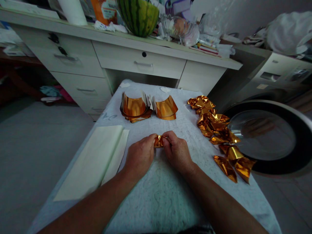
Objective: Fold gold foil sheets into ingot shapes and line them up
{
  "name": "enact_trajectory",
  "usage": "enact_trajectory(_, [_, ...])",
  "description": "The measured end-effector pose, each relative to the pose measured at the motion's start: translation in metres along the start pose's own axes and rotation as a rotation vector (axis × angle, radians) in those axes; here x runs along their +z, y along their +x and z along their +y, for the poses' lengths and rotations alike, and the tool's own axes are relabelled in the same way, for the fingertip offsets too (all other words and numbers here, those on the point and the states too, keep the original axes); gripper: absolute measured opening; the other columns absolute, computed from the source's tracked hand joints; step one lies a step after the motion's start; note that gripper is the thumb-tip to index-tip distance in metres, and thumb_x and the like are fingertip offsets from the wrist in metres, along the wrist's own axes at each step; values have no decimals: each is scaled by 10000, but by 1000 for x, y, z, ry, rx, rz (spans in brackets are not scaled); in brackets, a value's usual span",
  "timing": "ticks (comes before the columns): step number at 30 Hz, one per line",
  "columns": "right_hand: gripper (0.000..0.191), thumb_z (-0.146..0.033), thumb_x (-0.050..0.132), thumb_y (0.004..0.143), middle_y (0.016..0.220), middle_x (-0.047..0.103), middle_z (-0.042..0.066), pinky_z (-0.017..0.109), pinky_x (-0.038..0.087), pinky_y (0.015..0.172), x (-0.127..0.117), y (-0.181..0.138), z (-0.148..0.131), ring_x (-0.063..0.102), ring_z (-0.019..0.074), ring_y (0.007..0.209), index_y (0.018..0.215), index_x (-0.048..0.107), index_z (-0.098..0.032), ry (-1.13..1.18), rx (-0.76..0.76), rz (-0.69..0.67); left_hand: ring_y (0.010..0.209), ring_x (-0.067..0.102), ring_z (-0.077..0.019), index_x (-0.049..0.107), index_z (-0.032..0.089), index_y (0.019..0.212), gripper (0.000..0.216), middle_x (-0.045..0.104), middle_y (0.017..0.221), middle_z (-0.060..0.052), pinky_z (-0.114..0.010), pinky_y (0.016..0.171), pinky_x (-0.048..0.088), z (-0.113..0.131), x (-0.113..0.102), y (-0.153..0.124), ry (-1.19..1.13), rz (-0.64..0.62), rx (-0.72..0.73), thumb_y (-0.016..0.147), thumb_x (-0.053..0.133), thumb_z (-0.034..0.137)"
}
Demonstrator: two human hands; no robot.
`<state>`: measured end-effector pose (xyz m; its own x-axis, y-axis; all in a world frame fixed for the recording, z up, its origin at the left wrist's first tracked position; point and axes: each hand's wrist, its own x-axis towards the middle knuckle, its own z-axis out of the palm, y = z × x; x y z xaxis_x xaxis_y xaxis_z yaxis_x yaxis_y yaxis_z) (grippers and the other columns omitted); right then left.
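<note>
Between my hands, just above the cloth-covered table [156, 195], is a small piece of folded gold foil paper [159, 141]. My left hand [142, 152] pinches its left end, and my right hand [177, 150] grips its right end, fingers curled in. Beyond them stand two stacks of curved gold foil sheets, the left stack [134, 106] thicker than the right stack [167, 108]. Several folded gold foil pieces [212, 123] lie in a trail along the table's right side. To the left of my hands rests a pale folded paper stack [92, 159].
A white desk with drawers [138, 61] stands behind the table. On it are a cut watermelon [140, 16], an orange bag [104, 11] and plastic packaging [180, 27]. At right, a washing machine's open round door [268, 133] sits close to the table edge.
</note>
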<state>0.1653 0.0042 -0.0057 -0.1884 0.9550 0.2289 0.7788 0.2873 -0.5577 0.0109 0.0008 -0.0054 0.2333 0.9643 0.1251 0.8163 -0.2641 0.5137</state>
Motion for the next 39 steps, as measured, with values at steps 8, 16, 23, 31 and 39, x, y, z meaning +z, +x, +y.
enact_trajectory(8, [174, -242, 415, 950, 747, 699, 13, 239, 393, 611, -1, 1, -2, 646, 159, 643, 996, 579, -202, 33, -6, -17, 961, 705, -216, 619, 193, 1133, 304, 744, 1043, -62, -317, 825, 533, 0, -1, 1, 4, 3, -21, 955, 378, 140])
enact_trajectory(16, [179, -216, 437, 895, 624, 614, -32, 232, 367, 570, -4, 1, 0, 550, 135, 525, 1027, 554, -188, 93, -24, 2, 998, 690, -216, 598, 166, 1176, 326, 730, 1094, -86, -333, 868, 524, -1, -2, 2, -21, 6, -30, 954, 364, 121])
enact_trajectory(23, [175, -193, 405, 905, 642, 626, -23, 232, 365, 571, -4, 0, -1, 571, 139, 548, 993, 556, -195, 80, -54, -11, 1003, 691, -217, 599, 180, 1169, 324, 732, 1099, -82, -338, 860, 535, -1, -2, 2, -11, 2, -13, 954, 361, 138])
enact_trajectory(31, [165, -190, 420, 907, 660, 634, -24, 232, 376, 596, -2, 2, 2, 586, 143, 574, 995, 559, -203, 64, -42, 4, 1007, 694, -213, 597, 186, 1178, 336, 735, 1101, -77, -326, 855, 535, -4, 1, 1, -47, 53, 30, 952, 349, 160])
enact_trajectory(39, [143, -206, 471, 896, 635, 619, -35, 229, 380, 587, 0, 2, 1, 581, 143, 557, 1004, 564, -212, 105, -7, -14, 917, 703, -220, 629, 187, 1117, 340, 747, 1026, -65, -334, 794, 523, -3, -2, 3, -107, 62, -23, 981, 319, 214])
